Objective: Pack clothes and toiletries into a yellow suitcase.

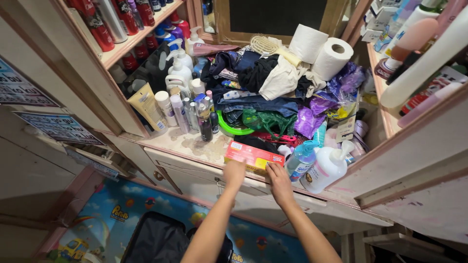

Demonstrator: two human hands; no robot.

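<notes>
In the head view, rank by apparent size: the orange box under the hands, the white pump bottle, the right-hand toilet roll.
1. Orange box, longest.
2. White pump bottle and right toilet roll: look alike; the roll lies farther back, so no ranking.

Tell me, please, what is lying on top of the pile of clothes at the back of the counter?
On the pile of clothes rest two toilet paper rolls, a cream hairbrush and a white garment. Whatever lies beneath the heap is covered.

Both forearms are bare to the elbow, with no sleeves, rings or watch showing.
</notes>
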